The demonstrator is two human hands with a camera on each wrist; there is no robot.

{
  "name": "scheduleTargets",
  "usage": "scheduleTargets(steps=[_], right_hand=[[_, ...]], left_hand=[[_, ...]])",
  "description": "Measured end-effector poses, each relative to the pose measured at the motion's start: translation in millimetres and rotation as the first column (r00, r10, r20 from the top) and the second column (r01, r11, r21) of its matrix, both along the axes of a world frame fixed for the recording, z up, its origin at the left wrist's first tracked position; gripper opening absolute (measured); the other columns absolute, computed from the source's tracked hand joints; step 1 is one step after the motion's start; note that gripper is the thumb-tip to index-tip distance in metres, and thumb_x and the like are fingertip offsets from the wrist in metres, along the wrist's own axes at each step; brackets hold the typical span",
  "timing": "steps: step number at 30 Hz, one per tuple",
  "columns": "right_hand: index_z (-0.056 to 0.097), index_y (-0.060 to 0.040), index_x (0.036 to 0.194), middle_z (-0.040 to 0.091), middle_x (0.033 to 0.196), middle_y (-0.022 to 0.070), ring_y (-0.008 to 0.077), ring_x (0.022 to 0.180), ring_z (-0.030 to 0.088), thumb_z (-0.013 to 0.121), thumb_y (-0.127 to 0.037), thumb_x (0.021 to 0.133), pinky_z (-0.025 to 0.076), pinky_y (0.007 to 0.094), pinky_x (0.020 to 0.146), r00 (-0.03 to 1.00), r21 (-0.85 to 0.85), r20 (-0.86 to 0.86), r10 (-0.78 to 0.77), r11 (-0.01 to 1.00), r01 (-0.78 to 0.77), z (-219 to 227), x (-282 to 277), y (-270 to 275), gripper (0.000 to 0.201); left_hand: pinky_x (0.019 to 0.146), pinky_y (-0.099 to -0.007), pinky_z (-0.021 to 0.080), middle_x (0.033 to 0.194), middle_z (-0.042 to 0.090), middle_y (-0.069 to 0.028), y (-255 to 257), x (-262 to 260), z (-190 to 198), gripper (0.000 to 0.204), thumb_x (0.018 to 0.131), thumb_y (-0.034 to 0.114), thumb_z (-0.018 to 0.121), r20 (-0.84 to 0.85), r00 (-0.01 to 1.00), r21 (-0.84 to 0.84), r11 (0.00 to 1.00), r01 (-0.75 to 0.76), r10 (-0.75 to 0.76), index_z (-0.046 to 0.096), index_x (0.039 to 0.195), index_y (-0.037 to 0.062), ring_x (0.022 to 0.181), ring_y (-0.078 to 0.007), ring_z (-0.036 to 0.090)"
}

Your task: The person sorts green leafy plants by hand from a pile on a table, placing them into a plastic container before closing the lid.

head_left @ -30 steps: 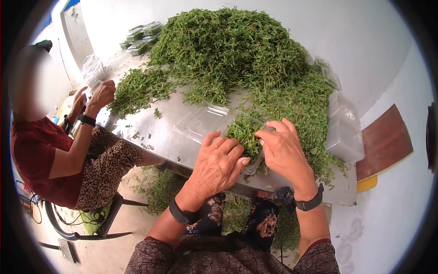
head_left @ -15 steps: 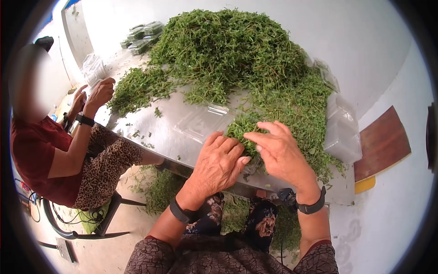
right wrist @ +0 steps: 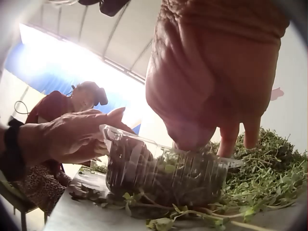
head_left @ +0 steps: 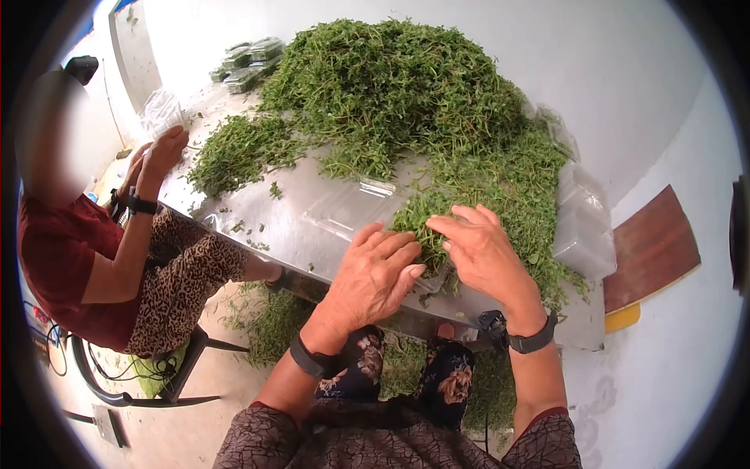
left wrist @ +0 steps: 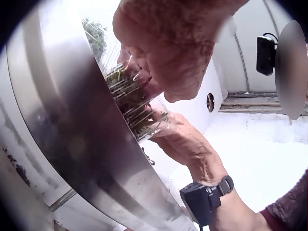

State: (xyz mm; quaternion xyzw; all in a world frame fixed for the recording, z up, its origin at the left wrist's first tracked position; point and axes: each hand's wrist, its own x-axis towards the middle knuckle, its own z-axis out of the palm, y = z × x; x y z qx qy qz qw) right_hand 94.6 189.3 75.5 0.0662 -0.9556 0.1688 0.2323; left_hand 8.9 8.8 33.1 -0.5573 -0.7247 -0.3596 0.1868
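Observation:
A clear plastic box (right wrist: 168,178) filled with green sprigs (head_left: 419,215) stands near the table's front edge. The left hand (head_left: 373,273) lies at the box's left side, its fingers reaching over the rim onto the greens, its thumb sticking out. From the other side the right hand (head_left: 484,254) touches the greens with its index finger and thumb, the other fingers loosely extended. In the left wrist view, greens (left wrist: 127,91) show through the box wall below the fingers. The box's clear lid (head_left: 351,207) lies flat beyond the left hand.
A big heap of greens (head_left: 391,86) covers the table's back, spreading down the right. Stacked empty boxes (head_left: 584,223) stand at the right edge, filled boxes (head_left: 246,66) at the back left. Another person (head_left: 86,250) sits at the left.
The right hand has moved left over the box, its index finger reaching farther across the greens. The left hand stays nearly in place. The seated person's hands have shifted slightly.

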Motion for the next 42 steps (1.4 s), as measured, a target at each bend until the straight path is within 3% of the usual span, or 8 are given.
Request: scheduleTargets(steps=[4,6,11,23,30,32,38,42], right_hand=[[0.065,-0.0038,0.111,0.064,0.116,0.0111,0.0308,0.112,0.055,0.059,-0.001,0.080,0.034,0.0445,0.103,0.999,-0.049,-0.041,0.014,0.999,-0.016,9.9,16.6,7.8,0.031],[0.064,-0.0031,0.113,0.064,0.117,0.0107,0.0292,0.114,0.054,0.060,-0.001,0.080,0.036,0.0420,0.102,0.998,-0.180,-0.040,-0.042,0.983,0.034,16.8,23.9,9.0,0.033],[0.061,-0.0024,0.117,0.062,0.116,0.0149,0.0311,0.112,0.053,0.059,-0.003,0.083,0.039,0.0403,0.099,0.992,-0.182,-0.035,-0.124,0.976,0.115,7.5,32.6,0.5,0.034],[0.055,-0.0023,0.124,0.058,0.114,0.0249,0.0371,0.112,0.051,0.055,-0.014,0.090,0.038,0.0445,0.097,0.981,-0.063,0.073,-0.180,0.981,0.185,-6.4,5.9,4.4,0.037],[0.056,-0.0038,0.124,0.058,0.119,0.0220,0.0372,0.115,0.051,0.057,-0.013,0.089,0.038,0.0438,0.099,0.984,-0.088,0.090,-0.155,0.983,0.162,3.8,13.6,4.2,0.036],[0.056,-0.0037,0.124,0.058,0.120,0.0211,0.0371,0.114,0.051,0.057,-0.012,0.089,0.039,0.0430,0.099,0.981,-0.130,0.059,-0.186,0.973,0.192,4.6,15.9,7.2,0.036],[0.052,0.0002,0.127,0.058,0.119,0.0239,0.0374,0.104,0.058,0.054,-0.012,0.091,0.044,0.0394,0.093,0.987,-0.334,0.064,-0.144,0.929,0.158,-2.6,7.2,20.2,0.038],[0.050,0.0011,0.127,0.059,0.117,0.0246,0.0383,0.101,0.059,0.053,-0.012,0.091,0.045,0.0396,0.091,0.988,-0.308,0.102,-0.120,0.940,0.146,-2.3,-1.6,18.0,0.038]], left_hand=[[0.105,-0.0483,0.032,0.118,0.061,-0.0169,-19.7,-2.3,6.5,0.029,0.092,0.022,0.049,-0.031,0.998,0.041,0.998,-0.045,0.046,0.064,0.105,0.0002,0.109,-0.0323,0.056],[0.105,-0.0490,0.033,0.121,0.060,-0.0168,-32.2,-5.0,4.5,0.030,0.091,0.021,0.048,-0.002,0.991,0.114,0.984,-0.135,0.137,0.064,0.105,-0.0006,0.114,-0.0325,0.055],[0.099,-0.0440,0.041,0.122,0.059,-0.0155,-52.2,-11.0,-13.5,0.026,0.082,0.004,0.058,0.106,0.953,0.151,0.943,-0.298,0.284,0.064,0.107,0.0033,0.114,-0.0353,0.053],[0.095,-0.0457,0.042,0.128,0.051,-0.0209,-65.0,-24.1,-32.1,0.042,0.074,-0.004,0.060,0.139,0.890,0.149,0.880,-0.452,0.434,0.056,0.115,0.0004,0.114,-0.0406,0.050],[0.095,-0.0447,0.043,0.128,0.051,-0.0223,-69.3,-30.4,-39.9,0.041,0.076,-0.004,0.060,0.175,0.867,0.139,0.860,-0.491,0.467,0.055,0.117,-0.0003,0.116,-0.0398,0.050],[0.093,-0.0418,0.046,0.129,0.051,-0.0222,-68.5,-30.2,-40.2,0.040,0.077,-0.003,0.059,0.364,0.826,0.167,0.842,-0.513,0.431,0.055,0.117,-0.0006,0.114,-0.0383,0.053],[0.092,-0.0399,0.047,0.128,0.051,-0.0219,-66.6,-35.5,-43.1,0.037,0.080,-0.002,0.058,0.333,0.822,0.164,0.830,-0.534,0.463,0.056,0.116,-0.0006,0.113,-0.0378,0.055],[0.092,-0.0401,0.047,0.127,0.052,-0.0220,-63.4,-35.5,-40.9,0.036,0.080,-0.001,0.058,0.351,0.821,0.166,0.834,-0.527,0.449,0.057,0.116,-0.0007,0.113,-0.0379,0.054]])
